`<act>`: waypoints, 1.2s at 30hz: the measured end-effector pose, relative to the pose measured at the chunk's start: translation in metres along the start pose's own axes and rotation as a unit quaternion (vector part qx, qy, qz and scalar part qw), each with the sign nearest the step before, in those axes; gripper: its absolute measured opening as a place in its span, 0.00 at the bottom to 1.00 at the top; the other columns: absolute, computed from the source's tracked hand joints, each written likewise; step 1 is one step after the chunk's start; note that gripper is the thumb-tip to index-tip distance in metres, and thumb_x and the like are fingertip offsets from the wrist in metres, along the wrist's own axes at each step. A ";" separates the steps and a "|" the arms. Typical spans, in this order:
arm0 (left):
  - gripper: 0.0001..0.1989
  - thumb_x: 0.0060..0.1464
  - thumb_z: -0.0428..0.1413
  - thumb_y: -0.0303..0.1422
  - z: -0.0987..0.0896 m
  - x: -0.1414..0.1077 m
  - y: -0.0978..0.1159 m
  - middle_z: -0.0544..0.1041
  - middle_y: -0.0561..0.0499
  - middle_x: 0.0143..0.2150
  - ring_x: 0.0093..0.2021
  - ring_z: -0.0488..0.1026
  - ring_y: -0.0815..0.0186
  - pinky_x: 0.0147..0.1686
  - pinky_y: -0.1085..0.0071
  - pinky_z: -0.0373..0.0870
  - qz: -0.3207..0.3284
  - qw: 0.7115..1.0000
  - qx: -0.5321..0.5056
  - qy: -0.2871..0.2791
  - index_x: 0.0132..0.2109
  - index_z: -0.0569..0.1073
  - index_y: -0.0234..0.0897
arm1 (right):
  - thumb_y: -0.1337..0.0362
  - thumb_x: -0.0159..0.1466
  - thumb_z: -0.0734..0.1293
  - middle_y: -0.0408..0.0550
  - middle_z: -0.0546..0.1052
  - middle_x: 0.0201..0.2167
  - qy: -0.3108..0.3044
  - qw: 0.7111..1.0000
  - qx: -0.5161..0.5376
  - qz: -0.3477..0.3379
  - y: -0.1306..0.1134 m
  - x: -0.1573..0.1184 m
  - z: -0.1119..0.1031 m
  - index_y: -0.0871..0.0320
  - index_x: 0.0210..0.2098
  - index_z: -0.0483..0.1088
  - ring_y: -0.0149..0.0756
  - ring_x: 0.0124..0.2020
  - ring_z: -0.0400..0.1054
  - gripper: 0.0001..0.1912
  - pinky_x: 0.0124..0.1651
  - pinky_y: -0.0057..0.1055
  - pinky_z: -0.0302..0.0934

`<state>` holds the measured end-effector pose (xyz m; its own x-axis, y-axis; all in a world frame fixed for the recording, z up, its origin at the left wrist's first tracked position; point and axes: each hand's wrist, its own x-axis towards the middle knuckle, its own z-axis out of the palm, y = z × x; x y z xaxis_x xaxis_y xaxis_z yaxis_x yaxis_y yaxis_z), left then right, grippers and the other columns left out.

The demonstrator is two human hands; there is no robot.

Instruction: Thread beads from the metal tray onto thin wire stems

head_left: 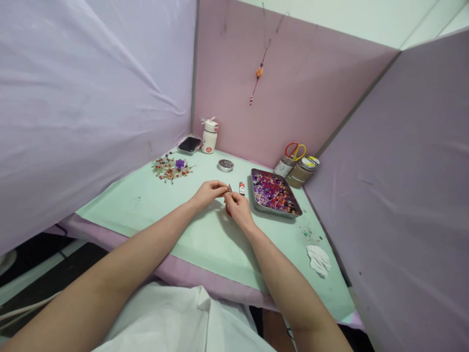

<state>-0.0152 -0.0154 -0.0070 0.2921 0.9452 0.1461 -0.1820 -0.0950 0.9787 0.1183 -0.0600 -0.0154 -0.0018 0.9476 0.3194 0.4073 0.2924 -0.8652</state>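
My left hand (210, 192) and my right hand (239, 207) meet over the middle of the table, fingertips nearly touching. Both are closed in a pinch, and what lies between the fingers is too small to make out. A pair of scissors shows partly under my right hand: a red handle (228, 210) on the near side and a metal blade tip beyond the fingers. Just past my right hand lies a small red and white lighter (242, 188). To the right stands a metal tray (274, 212) filled with purple, red and orange beads.
Beaded strands (170, 170) lie at the left. Behind are a phone (189, 144), a white bottle (209, 138) and a round tin (225, 165). Scissors in a can (283, 167) and a jar (301, 173) stand back right; white gloves (318, 260) lie at right. A beaded string (259, 72) hangs above.
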 end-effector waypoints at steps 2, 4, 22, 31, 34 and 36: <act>0.11 0.41 0.62 0.36 -0.001 0.000 -0.001 0.77 0.49 0.32 0.35 0.72 0.66 0.43 0.64 0.68 0.008 1.000 0.016 -0.003 0.32 0.76 0.33 | 0.52 0.61 0.60 0.40 0.65 0.19 -0.003 1.000 0.014 0.007 0.002 0.001 -0.001 0.57 0.22 0.66 0.31 0.24 0.57 0.18 0.30 0.27 0.50; 0.11 0.41 0.61 0.35 -0.001 0.000 -0.001 0.77 0.49 0.32 0.34 0.72 0.66 0.42 0.65 0.68 0.013 1.000 0.027 -0.005 0.32 0.76 0.33 | 0.51 0.60 0.60 0.40 0.66 0.19 0.001 1.000 0.021 0.005 0.005 0.003 -0.002 0.57 0.22 0.67 0.31 0.24 0.58 0.18 0.31 0.27 0.51; 0.11 0.46 0.57 0.35 0.001 -0.004 0.002 0.78 0.48 0.32 0.34 0.73 0.65 0.39 0.68 0.68 0.080 0.982 0.156 -0.070 0.33 0.77 0.32 | 0.50 0.51 0.69 0.42 0.71 0.21 0.049 0.989 0.121 0.069 0.009 0.013 -0.011 0.58 0.28 0.69 0.32 0.25 0.65 0.17 0.31 0.28 0.58; 0.13 0.41 0.62 0.38 0.002 -0.008 0.004 0.78 0.47 0.31 0.32 0.72 0.66 0.36 0.68 0.67 -0.062 0.984 0.087 -0.146 0.33 0.78 0.33 | 0.54 0.52 0.70 0.39 0.70 0.22 0.080 0.933 0.338 0.088 -0.002 0.018 -0.031 0.56 0.29 0.65 0.26 0.22 0.63 0.14 0.25 0.24 0.58; 0.12 0.42 0.62 0.38 0.000 -0.008 0.003 0.78 0.48 0.30 0.30 0.71 0.67 0.35 0.69 0.66 -0.078 0.978 0.089 -0.170 0.32 0.79 0.34 | 0.53 0.51 0.71 0.44 0.75 0.30 0.075 0.910 0.390 0.117 -0.001 0.021 -0.037 0.55 0.31 0.64 0.28 0.28 0.69 0.16 0.26 0.24 0.62; 0.12 0.43 0.62 0.38 -0.001 -0.008 0.002 0.77 0.47 0.30 0.30 0.71 0.67 0.34 0.69 0.66 -0.082 0.976 0.084 -0.185 0.33 0.79 0.34 | 0.53 0.52 0.71 0.46 0.77 0.36 0.089 0.905 0.398 0.119 0.000 0.022 -0.039 0.55 0.32 0.63 0.30 0.31 0.71 0.17 0.27 0.24 0.64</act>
<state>-0.0184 -0.0227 -0.0060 0.6292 0.7772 -0.0039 0.0440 -0.0306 0.9986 0.1541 -0.0440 0.0067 0.1753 0.9811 0.0824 -0.4097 0.1488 -0.9000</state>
